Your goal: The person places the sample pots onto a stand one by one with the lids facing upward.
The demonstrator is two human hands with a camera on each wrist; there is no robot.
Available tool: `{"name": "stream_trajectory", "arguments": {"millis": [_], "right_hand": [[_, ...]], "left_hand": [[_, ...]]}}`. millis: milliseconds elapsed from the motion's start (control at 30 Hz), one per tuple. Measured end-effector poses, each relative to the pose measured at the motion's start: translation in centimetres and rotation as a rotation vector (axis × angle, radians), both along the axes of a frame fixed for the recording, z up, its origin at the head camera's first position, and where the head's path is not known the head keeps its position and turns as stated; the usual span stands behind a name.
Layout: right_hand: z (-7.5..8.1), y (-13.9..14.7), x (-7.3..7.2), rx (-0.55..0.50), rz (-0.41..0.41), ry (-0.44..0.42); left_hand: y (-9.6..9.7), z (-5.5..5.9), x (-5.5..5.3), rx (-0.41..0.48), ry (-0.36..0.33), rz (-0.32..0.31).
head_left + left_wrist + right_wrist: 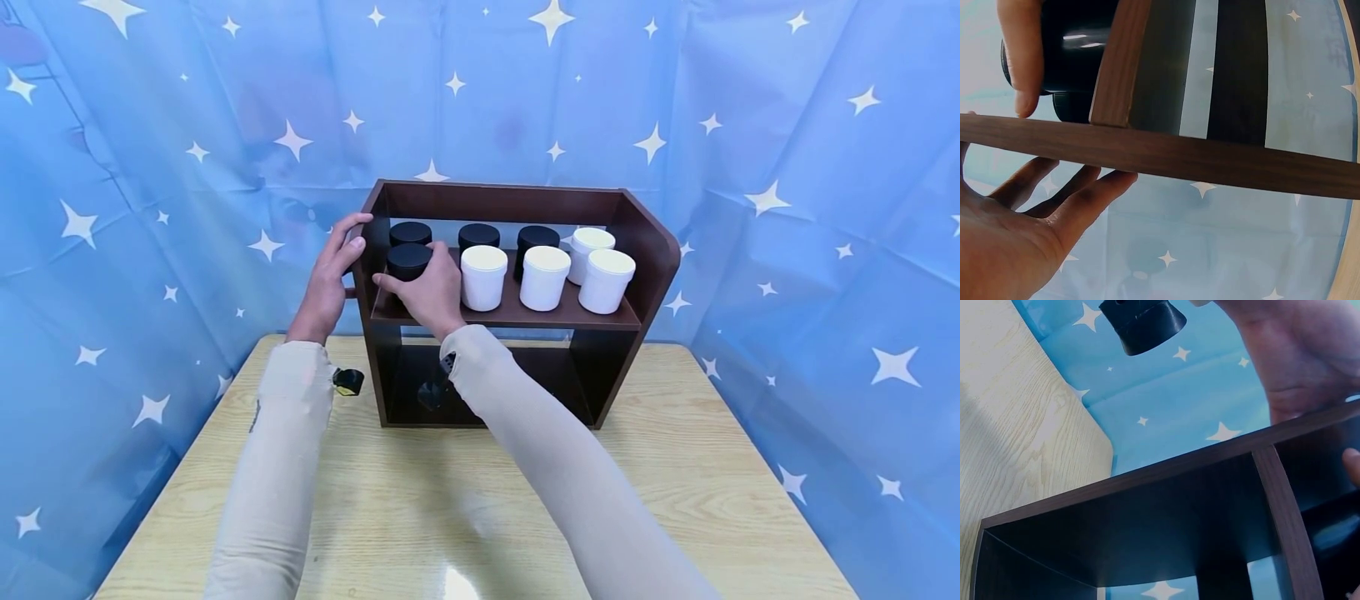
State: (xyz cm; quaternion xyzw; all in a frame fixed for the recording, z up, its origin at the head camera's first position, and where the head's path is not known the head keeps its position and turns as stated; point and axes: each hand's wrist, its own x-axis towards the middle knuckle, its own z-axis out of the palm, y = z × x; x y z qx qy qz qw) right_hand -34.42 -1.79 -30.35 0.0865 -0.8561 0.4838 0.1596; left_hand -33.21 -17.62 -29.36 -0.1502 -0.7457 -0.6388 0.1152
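Observation:
On the upper shelf of a dark brown wooden rack [510, 315], my right hand [435, 292] holds a black jar [408, 260] at the front left, thumb on its left side and fingers on its right. The left wrist view shows this jar [1079, 50] from the side, with a finger [1025, 69] along it. My left hand [326, 279] rests its fingertips against the outer face of the rack's left side panel [1210, 165]. In the right wrist view, the left hand [1310, 362] is behind that panel.
Other black jars [478, 235] stand in the back row, beside a white jar [588, 250] at its right end. White jars [483, 279] line the front row right of my right hand. The rack stands on a light wooden table [420, 500], before a blue starry curtain [510, 108].

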Motion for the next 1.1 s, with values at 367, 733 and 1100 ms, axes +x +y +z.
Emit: {"name": "stream_trajectory", "arguments": {"millis": [367, 733, 1100], "right_hand": [[1.7, -0.1, 1.0, 0.139, -0.049, 0.080], [5.1, 1.1, 3.4, 0.301, 0.039, 0.320], [6.2, 8.2, 8.4, 0.234, 0.269, 0.433]], "left_hand": [[0.2, 0.0, -0.1, 0.006, -0.001, 0.006], [-0.1, 0.1, -0.1, -0.003, -0.011, -0.010], [-0.7, 0.3, 0.3, -0.027, -0.019, -0.051]]}}
